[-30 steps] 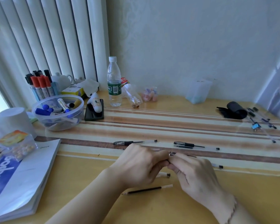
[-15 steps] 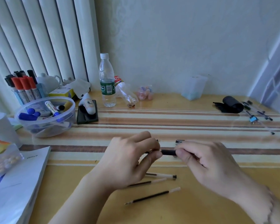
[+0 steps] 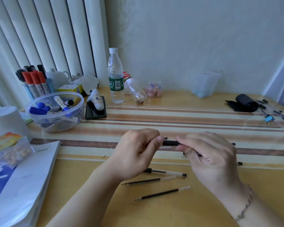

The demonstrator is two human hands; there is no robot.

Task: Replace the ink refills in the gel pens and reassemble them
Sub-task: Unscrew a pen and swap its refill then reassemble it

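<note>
My left hand (image 3: 138, 153) and my right hand (image 3: 210, 158) both grip one gel pen (image 3: 170, 143), held level above the desk; only its black grip section shows between my fingers. Below my hands two loose black ink refills (image 3: 148, 181) (image 3: 161, 192) lie on the yellow desk. A third piece, a clear pen barrel with a refill inside (image 3: 166, 172), lies just above them. Other pen ends (image 3: 240, 163) stick out from behind my right hand.
A clear tub of markers (image 3: 56, 112), a water bottle (image 3: 115, 76), a phone with a white toy on it (image 3: 95, 110) and a paper ream (image 3: 23, 182) fill the left side. A black roll (image 3: 246, 103) and more pens (image 3: 275, 115) lie far right.
My hands have drawn slightly apart along the pen, showing more of its black grip. The camera view has shifted a little.
</note>
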